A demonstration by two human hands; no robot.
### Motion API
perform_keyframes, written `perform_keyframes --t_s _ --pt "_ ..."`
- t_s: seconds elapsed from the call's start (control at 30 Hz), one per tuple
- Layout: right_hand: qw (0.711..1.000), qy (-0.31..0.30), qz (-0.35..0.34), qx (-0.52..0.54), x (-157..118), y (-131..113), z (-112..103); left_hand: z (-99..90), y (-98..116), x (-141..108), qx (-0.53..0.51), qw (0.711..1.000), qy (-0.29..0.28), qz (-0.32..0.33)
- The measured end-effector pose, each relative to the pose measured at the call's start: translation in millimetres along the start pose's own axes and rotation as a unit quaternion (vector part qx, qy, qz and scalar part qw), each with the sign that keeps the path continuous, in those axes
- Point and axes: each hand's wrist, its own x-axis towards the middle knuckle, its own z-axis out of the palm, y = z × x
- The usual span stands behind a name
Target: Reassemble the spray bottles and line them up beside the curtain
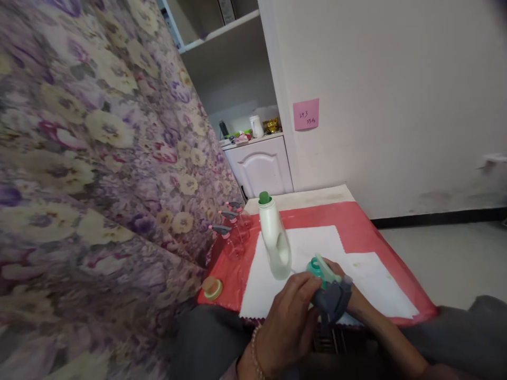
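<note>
My left hand [287,311], a beaded bracelet at its wrist, is closed on a dark grey spray head [331,302]. Just behind it my right hand [341,277] has its fingers curled around a teal spray bottle [315,266] whose round mouth faces up. A pale green piece [327,270] slants across the front of that bottle; I cannot tell which part it belongs to. Beyond my left hand stands a tall pale green jug [274,240] with a moulded handle and a green top [264,198].
Several clear spray bottles [233,245] with grey and pink heads line the left edge beside a floral curtain [130,158]. A round cap [212,288] lies front left. White cloth [309,240] covers part of the red tabletop [336,215]. A cabinet [261,166] stands behind.
</note>
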Motion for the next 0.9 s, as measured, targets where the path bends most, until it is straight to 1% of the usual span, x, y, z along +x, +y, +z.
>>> perform_keyframes --t_s 0.07,0.13,0.27,0.43,0.53,0.6,0.67,0.9 --pt "1.0 -0.002 0.007 -0.007 -1.1 2.3 2.0 -6.2 -13.5 -18.4 0.033 0.999 -0.002 -0.027" --pt "1.0 -0.006 0.021 -0.012 -1.6 5.1 4.2 -11.8 -32.1 -37.0 0.081 0.996 -0.003 -0.048" --pt "0.999 -0.007 0.043 -0.017 -3.0 9.2 7.2 -18.2 -81.3 -69.4 0.139 0.987 0.006 -0.079" --pt "0.998 -0.004 0.053 -0.025 -6.5 8.4 8.5 -12.5 -147.8 -98.4 0.158 0.974 -0.01 -0.161" --pt "0.998 0.0 0.06 -0.026 -8.2 7.8 11.1 -5.5 -179.3 -108.5 0.16 0.971 -0.023 -0.176" --pt "0.997 0.008 0.067 -0.032 -9.1 7.9 13.4 -1.8 -194.1 -112.3 0.158 0.972 -0.025 -0.174" --pt "0.996 0.019 0.075 -0.036 -10.0 8.5 15.5 0.6 -204.6 -115.6 0.153 0.973 -0.026 -0.171" --pt "0.995 0.025 0.088 -0.045 -11.8 12.1 19.0 7.2 -226.8 -140.3 0.132 0.977 -0.027 -0.163"
